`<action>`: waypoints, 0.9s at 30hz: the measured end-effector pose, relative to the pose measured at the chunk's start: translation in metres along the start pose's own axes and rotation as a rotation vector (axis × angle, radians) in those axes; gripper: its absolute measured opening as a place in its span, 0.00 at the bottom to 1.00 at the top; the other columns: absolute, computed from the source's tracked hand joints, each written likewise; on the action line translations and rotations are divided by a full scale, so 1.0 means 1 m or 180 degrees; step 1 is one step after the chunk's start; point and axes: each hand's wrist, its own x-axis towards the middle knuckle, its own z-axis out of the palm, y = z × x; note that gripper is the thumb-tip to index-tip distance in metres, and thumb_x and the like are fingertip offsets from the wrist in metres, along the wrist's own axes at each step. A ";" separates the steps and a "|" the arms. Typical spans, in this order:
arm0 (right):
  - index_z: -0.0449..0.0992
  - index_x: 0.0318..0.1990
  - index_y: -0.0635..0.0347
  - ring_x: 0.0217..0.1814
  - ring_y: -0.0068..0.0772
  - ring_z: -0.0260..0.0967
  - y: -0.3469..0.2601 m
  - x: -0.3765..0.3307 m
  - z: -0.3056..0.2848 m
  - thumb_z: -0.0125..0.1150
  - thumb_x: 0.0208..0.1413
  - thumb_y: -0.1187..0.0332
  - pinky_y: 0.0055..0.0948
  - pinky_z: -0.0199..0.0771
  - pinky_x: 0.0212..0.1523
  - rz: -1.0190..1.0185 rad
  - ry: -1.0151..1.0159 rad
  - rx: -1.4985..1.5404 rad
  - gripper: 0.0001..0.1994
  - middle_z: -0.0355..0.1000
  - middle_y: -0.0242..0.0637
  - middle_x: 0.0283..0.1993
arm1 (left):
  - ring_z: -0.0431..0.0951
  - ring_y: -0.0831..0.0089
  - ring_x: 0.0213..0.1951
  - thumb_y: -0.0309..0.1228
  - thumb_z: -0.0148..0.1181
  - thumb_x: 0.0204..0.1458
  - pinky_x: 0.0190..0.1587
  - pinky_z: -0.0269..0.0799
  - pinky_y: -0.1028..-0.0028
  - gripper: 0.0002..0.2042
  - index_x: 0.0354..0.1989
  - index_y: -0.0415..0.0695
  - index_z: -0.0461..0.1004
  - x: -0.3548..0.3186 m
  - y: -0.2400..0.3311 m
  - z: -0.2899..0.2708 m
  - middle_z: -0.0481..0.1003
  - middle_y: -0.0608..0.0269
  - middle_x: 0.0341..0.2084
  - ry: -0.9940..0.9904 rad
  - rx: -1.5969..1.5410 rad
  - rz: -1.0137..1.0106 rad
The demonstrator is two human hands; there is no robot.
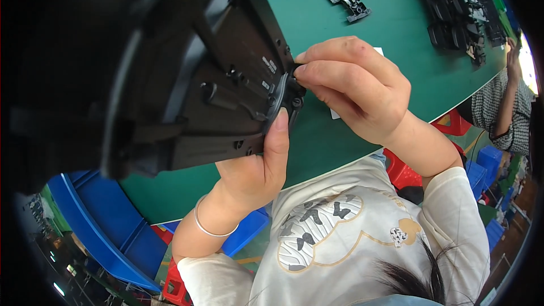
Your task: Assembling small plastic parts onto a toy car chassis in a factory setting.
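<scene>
Black plastic panel, ribbed, stood tilted above the green counter, filling the left of the view. Its face had molded posts, small holes along the right and lower edges, and tiny pale markings; the far left was too blurred to read. Left hand gripped the lower right edge, thumb on the face beside a curved grey-black strip. Right hand had fingertips pinched together at the right edge; couldn't tell what sat between them.
</scene>
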 end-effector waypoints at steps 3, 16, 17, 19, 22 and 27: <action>0.68 0.32 0.63 0.25 0.28 0.65 -0.008 0.001 0.001 0.61 0.32 0.78 0.22 0.66 0.25 0.0708 0.0142 0.0678 0.14 0.67 0.37 0.27 | 0.70 0.71 0.26 0.20 0.49 0.46 0.30 0.64 0.79 0.07 0.33 0.31 0.66 0.001 0.003 0.001 0.70 0.57 0.25 0.0048 0.0103 -0.0118; 0.68 0.26 0.62 0.25 0.15 0.62 -0.008 0.016 -0.021 0.48 0.51 0.64 0.15 0.63 0.23 0.3497 -0.0798 0.3052 0.11 0.66 0.29 0.24 | 0.72 0.62 0.29 0.25 0.48 0.47 0.32 0.66 0.74 0.08 0.34 0.35 0.68 0.006 0.007 -0.005 0.71 0.54 0.27 -0.0524 0.0798 -0.0140; 0.68 0.26 0.62 0.24 0.15 0.62 -0.008 0.017 -0.022 0.48 0.51 0.63 0.15 0.62 0.23 0.3510 -0.0833 0.2984 0.11 0.67 0.29 0.24 | 0.70 0.66 0.33 0.23 0.46 0.48 0.38 0.64 0.75 0.10 0.38 0.32 0.64 0.006 0.010 -0.008 0.69 0.53 0.32 -0.0761 0.0780 -0.0149; 0.68 0.25 0.62 0.24 0.15 0.62 -0.009 0.018 -0.023 0.48 0.51 0.63 0.15 0.62 0.23 0.3528 -0.0854 0.2915 0.11 0.67 0.29 0.24 | 0.69 0.69 0.37 0.21 0.44 0.48 0.43 0.62 0.76 0.13 0.42 0.28 0.59 0.004 0.012 -0.010 0.67 0.52 0.37 -0.1011 0.0757 -0.0154; 0.68 0.25 0.61 0.24 0.15 0.62 -0.012 0.019 -0.019 0.49 0.51 0.63 0.15 0.62 0.24 0.3589 -0.0843 0.3061 0.10 0.67 0.29 0.24 | 0.69 0.70 0.37 0.20 0.44 0.48 0.43 0.62 0.76 0.13 0.42 0.28 0.59 -0.003 0.011 -0.011 0.68 0.53 0.37 -0.0757 0.1321 -0.0349; 0.68 0.24 0.60 0.24 0.15 0.62 -0.007 0.013 -0.018 0.48 0.51 0.65 0.15 0.63 0.24 0.3654 -0.0944 0.2978 0.10 0.67 0.29 0.24 | 0.72 0.63 0.27 0.25 0.48 0.48 0.30 0.66 0.76 0.08 0.36 0.36 0.67 0.004 0.009 0.000 0.71 0.55 0.25 -0.0487 0.0668 -0.0304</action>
